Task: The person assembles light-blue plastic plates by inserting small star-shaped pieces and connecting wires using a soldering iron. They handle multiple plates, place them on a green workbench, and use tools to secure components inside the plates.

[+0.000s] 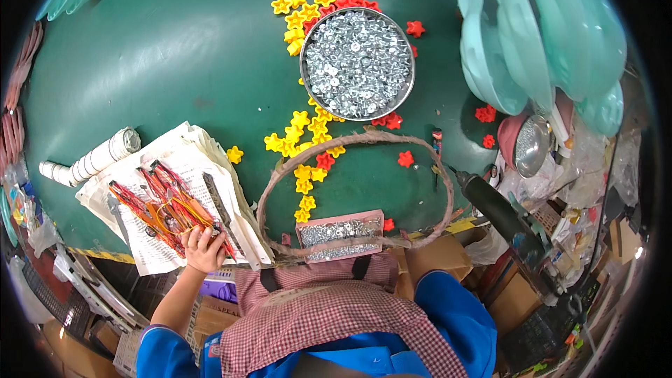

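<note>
My left hand (203,248) is at the near end of a pile of red, orange and black wires (164,206), its fingers bent and closed on some of them. The wires lie across a thick stack of printed papers (150,255), beside a dark flat strip (220,210). Of my right arm, the blue sleeve (455,322) shows at the lower right; the right hand itself cannot be seen. Close to my body, a pink tray (381,220) of small metal parts sits at the table edge, inside a large brown wrapped hoop (262,192).
A round metal bowl (302,63) full of small metal parts stands among yellow star-shaped pieces (299,120) and red ones (415,29). Turquoise plastic parts (539,35) hang over the right. A dark cylindrical tool (490,203) lies right; a white roll (105,154) lies left.
</note>
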Available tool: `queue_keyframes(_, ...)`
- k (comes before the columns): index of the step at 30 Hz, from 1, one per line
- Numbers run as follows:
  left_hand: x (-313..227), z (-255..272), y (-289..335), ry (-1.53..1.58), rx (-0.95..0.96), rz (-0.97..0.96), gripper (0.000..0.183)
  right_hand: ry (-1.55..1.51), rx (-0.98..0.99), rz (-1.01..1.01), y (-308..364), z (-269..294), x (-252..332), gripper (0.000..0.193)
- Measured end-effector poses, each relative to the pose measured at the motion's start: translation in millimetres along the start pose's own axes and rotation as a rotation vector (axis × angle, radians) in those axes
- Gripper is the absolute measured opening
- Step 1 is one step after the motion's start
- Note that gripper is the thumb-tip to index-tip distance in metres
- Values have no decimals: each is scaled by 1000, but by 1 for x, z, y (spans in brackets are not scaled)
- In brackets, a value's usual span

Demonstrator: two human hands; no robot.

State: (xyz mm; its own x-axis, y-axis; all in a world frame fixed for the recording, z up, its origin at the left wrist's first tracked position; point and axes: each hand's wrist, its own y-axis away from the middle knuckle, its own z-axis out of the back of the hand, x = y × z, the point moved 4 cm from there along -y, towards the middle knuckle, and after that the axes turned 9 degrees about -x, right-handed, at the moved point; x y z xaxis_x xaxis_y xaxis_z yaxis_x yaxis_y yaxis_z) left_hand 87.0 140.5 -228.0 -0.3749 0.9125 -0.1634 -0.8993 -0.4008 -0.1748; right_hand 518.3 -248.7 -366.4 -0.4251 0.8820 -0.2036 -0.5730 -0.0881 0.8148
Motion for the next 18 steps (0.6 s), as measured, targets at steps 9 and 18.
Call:
queue_keyframes(9,-7,10,-14,-48,-55,36,47,61,-163,124,-43,5,17,34)
queue_keyframes(18,-8,20,-32,-9,-228,-41,55,326,-174,267,-7,36,21,34)
